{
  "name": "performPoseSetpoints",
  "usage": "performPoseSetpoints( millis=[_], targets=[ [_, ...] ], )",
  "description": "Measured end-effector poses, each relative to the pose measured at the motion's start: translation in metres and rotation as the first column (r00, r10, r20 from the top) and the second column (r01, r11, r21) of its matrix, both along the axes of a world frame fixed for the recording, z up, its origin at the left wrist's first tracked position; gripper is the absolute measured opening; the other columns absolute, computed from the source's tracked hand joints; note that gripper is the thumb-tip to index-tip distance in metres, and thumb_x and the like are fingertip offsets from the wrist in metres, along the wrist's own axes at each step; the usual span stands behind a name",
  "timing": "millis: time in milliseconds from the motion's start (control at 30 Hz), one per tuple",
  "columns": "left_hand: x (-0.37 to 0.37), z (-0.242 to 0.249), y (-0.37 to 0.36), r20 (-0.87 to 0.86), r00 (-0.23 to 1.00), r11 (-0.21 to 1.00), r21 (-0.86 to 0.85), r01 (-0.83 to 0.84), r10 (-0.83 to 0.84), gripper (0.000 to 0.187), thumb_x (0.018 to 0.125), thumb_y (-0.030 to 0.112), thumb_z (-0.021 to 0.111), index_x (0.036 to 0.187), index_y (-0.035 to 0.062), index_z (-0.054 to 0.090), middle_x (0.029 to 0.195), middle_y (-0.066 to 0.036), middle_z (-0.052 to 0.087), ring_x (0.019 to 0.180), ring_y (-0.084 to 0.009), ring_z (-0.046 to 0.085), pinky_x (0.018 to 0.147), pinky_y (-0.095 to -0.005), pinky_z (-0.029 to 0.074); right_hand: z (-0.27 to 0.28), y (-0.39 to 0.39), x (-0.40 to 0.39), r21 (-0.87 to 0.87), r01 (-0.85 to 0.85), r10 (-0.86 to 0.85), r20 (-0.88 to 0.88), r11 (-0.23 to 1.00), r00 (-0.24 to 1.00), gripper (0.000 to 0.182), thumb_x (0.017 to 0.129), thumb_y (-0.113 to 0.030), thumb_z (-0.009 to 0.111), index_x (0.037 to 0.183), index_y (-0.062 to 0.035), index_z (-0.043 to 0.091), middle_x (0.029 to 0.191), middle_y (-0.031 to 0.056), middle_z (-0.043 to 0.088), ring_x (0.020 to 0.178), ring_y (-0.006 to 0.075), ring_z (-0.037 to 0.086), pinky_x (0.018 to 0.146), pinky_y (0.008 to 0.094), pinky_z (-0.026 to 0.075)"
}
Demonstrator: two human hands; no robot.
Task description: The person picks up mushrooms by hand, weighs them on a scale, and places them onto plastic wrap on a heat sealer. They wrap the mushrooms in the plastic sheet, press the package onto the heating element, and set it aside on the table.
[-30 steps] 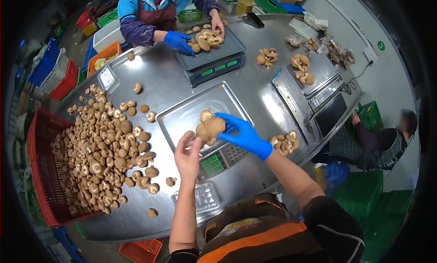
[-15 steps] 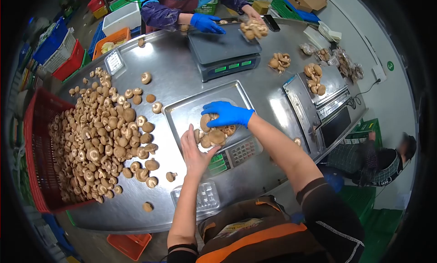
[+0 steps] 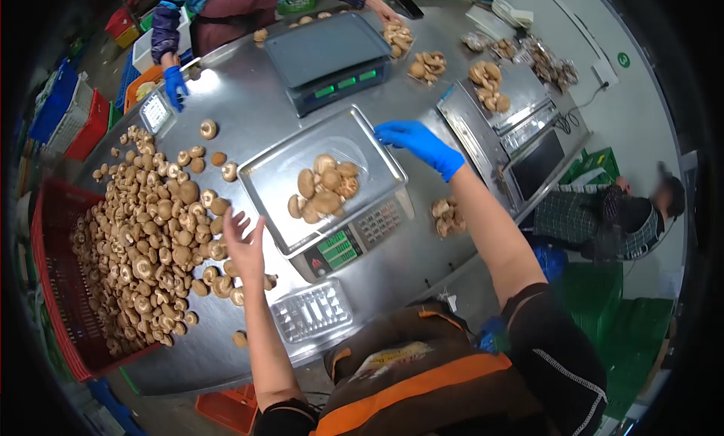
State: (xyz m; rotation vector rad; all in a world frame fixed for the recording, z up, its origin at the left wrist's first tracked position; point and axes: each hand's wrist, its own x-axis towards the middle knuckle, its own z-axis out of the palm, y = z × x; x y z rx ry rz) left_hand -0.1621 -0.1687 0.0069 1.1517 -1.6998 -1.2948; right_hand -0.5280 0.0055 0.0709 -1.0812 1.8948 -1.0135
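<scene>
Several brown mushrooms (image 3: pixel 326 187) lie in a group on the metal tray (image 3: pixel 264 164) of the near scale (image 3: pixel 362 232). My left hand (image 3: pixel 245 244), bare, is off the tray's left side with its fingers apart and nothing in it, beside the edge of the big mushroom pile (image 3: pixel 151 240). At the tray's upper right edge is my right hand (image 3: pixel 422 143) in a blue glove, fingers stretched out and holding nothing. An empty clear plastic pack (image 3: pixel 313 311) lies on the table below the scale.
Across the table a co-worker's gloved hand (image 3: pixel 175 87) hangs near a clear pack (image 3: pixel 156 113); their other hand (image 3: pixel 385 10) touches packed mushrooms (image 3: pixel 397 38). A second scale (image 3: pixel 328 55), a sealing machine (image 3: pixel 490 149) and a red crate (image 3: pixel 56 285) stand around. Another person (image 3: pixel 603 217) is at the right.
Both my hands have let go of the mushrooms on the tray and moved apart, left and right. The co-worker's hands have left the far scale, and the packed mushrooms are now beside it. The view has shifted.
</scene>
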Motion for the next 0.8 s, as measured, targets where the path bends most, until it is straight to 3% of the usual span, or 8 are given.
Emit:
performPoseSetpoints(
  millis=[67,300,467,567,667,700,767,800],
  targets=[
    [0.014,0.008,0.003,-0.034,0.995,0.995,-0.004,-0.098,0.098,0.057,0.088,0.016,0.07,0.136,0.0,0.044,0.116,-0.015,0.058,0.1,-0.0181,0.058,0.086,-0.0303,0.049,0.013,0.036,0.001,0.038,0.237,-0.237,0.324,0.971,0.916,0.039,0.096,-0.032,0.055,0.122,-0.0034,0.062,0.115,0.0083,0.066,0.104,0.0154,0.062,0.094,0.029,0.047],
    [-0.017,0.047,0.047,-0.197,0.958,0.976,-0.025,-0.215,0.206,0.033,0.093,0.01,0.063,0.122,-0.0026,0.054,0.102,-0.007,0.061,0.092,-0.0112,0.056,0.083,-0.0248,0.046,0.017,0.133,-0.034,0.113,0.326,-0.342,0.43,0.938,0.836,0.038,0.097,-0.033,0.053,0.118,-0.0044,0.064,0.114,0.0074,0.067,0.099,0.0141,0.065,0.09,0.0285,0.05],
    [-0.162,0.07,0.134,-0.334,0.942,0.995,0.081,0.057,-0.026,0.03,0.094,0.008,0.061,0.121,-0.002,0.054,0.102,-0.006,0.06,0.093,-0.0125,0.057,0.086,-0.0265,0.045,0.072,0.209,-0.127,-0.146,0.307,-0.226,0.405,0.94,0.886,0.039,0.099,-0.024,0.051,0.124,0.0043,0.057,0.121,0.0154,0.063,0.108,0.0215,0.063,0.094,0.0322,0.051],
    [-0.258,0.071,0.197,-0.383,0.9,0.911,0.258,0.321,-0.208,0.029,0.092,0.007,0.061,0.12,-0.0007,0.054,0.105,-0.007,0.061,0.093,-0.0127,0.059,0.082,-0.0263,0.048,0.078,0.245,-0.239,-0.272,0.485,-0.407,0.297,0.831,0.864,0.037,0.098,-0.027,0.051,0.123,-0.001,0.06,0.118,0.0092,0.065,0.106,0.017,0.062,0.092,0.0294,0.049],
    [-0.356,0.072,0.252,-0.398,0.893,0.861,0.359,0.36,-0.208,0.035,0.091,0.005,0.063,0.123,0.0001,0.052,0.111,-0.01,0.061,0.097,-0.0152,0.06,0.083,-0.0281,0.051,0.059,0.24,-0.348,-0.272,0.63,-0.613,0.156,0.727,0.775,0.035,0.097,-0.031,0.052,0.12,-0.0062,0.063,0.115,0.004,0.065,0.103,0.0129,0.06,0.087,0.0264,0.047],
    [-0.386,0.071,0.266,-0.394,0.9,0.858,0.381,0.344,-0.186,0.037,0.09,0.005,0.063,0.125,0.0001,0.051,0.113,-0.01,0.06,0.098,-0.0163,0.059,0.085,-0.029,0.051,0.045,0.23,-0.383,-0.234,0.599,-0.57,0.181,0.766,0.801,0.034,0.097,-0.032,0.053,0.118,-0.008,0.064,0.115,0.0024,0.065,0.101,0.0116,0.059,0.086,0.0258,0.047],
    [-0.439,0.07,0.284,-0.298,0.917,0.928,0.177,0.327,-0.266,0.069,0.081,0.011,0.075,0.138,0.0002,0.039,0.129,-0.017,0.049,0.111,-0.0249,0.053,0.091,-0.0361,0.049,0.021,0.203,-0.423,-0.184,0.499,-0.454,0.238,0.847,0.858,0.031,0.094,-0.031,0.057,0.115,-0.0095,0.066,0.112,0.0015,0.066,0.099,0.013,0.059,0.086,0.0278,0.046],
    [-0.46,0.078,0.293,-0.114,0.947,0.947,0.087,0.309,-0.299,0.08,0.076,0.015,0.079,0.141,0.0005,0.034,0.132,-0.018,0.045,0.114,-0.0275,0.051,0.092,-0.0379,0.048,0.013,0.185,-0.434,-0.189,0.428,-0.376,0.259,0.884,0.89,0.03,0.092,-0.03,0.059,0.114,-0.0091,0.067,0.11,0.0021,0.066,0.099,0.0156,0.06,0.087,0.0303,0.046]
  ],
)
